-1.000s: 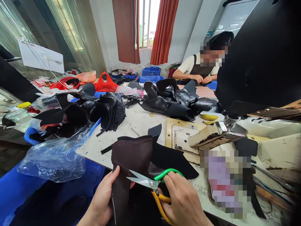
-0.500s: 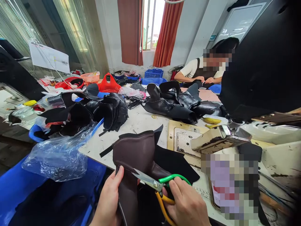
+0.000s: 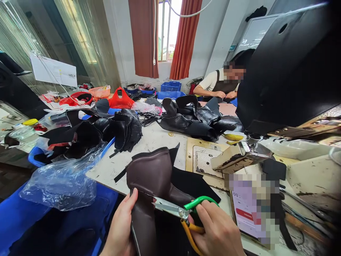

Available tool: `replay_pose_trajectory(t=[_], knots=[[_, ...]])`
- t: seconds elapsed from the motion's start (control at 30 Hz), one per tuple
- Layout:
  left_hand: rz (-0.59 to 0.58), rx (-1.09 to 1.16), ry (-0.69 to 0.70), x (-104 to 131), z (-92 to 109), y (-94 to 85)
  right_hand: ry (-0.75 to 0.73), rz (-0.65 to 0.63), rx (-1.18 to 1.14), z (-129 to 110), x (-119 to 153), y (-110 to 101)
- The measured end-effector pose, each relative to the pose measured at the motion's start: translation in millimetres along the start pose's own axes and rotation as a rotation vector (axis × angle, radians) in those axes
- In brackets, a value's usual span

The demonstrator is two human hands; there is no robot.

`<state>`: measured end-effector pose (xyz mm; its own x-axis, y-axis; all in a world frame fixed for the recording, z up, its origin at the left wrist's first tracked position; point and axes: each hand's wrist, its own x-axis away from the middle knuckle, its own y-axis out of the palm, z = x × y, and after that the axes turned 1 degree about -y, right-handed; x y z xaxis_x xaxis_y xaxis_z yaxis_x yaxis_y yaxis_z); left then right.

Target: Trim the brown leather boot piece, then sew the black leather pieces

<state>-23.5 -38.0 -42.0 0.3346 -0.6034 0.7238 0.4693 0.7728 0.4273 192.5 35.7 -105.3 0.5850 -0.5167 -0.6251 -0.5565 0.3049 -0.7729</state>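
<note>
Your right hand (image 3: 217, 233) grips the scissors (image 3: 183, 217), blades nearly closed and pointing left at the seam edge of the brown leather boot upper (image 3: 151, 188). Your left hand (image 3: 121, 229) pinches that edge just beside the tips. The upper's long axis runs away from you, its far end resting on the table (image 3: 157, 140).

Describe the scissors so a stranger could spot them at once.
Start at the white worktable and come to its near edge, where the right hand works beside the brown leather piece. The scissors are in that hand, the only tool with one green and one yellow handle.
</note>
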Motion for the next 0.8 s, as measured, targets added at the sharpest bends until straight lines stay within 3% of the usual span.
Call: replay_pose_trajectory(t=[0.2,0.43,0.57,0.67,0.8], knots=[[0.065,-0.041,0.050,8,-1,8.2,0.013,0.133,0.036,-7,-5,4],[0.047,-0.121,0.103,20,4,12.9,-0.034,0.136,0.109,-6,-8,-2],[0.047,-0.059,0.091,0,8,4.2,0.022,0.114,0.059,0,-11,-9],[0.053,0.048,-0.048,-26,21,-5.8,0.089,0.069,0.028,9,-11,-5],[0.005,0.112,-0.172,-58,38,-27.5,0.131,-0.151,-0.041,24,-11,19]])
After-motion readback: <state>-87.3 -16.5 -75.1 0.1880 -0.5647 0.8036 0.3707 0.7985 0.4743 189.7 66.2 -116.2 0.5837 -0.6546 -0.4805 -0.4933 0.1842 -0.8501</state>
